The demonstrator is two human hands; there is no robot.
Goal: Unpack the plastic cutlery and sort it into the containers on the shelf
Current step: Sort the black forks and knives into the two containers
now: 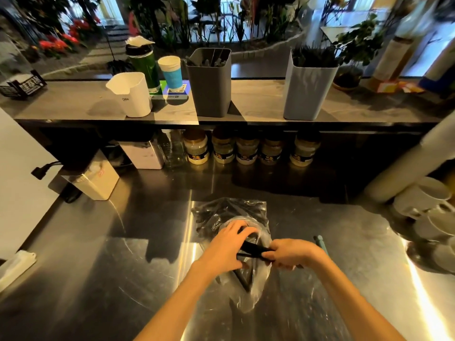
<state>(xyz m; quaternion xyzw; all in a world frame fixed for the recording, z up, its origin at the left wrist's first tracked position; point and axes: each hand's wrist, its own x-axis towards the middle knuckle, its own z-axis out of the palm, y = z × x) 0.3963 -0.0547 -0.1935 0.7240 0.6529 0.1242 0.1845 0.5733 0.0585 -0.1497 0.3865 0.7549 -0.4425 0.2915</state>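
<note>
Drawing black cutlery (253, 249) from the plastic bag (248, 286)

Both hands, left hand (227, 244) and right hand (291, 254), gripped it with curled fingers; best pulled level, the bag pinned to the bench (123, 267).

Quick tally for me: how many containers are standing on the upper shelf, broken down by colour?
Dark grey bin: 1
Light grey bin: 1
White pitcher: 1
White cup with blue sleeve: 1
Green bottle: 1
Total: 5
</note>
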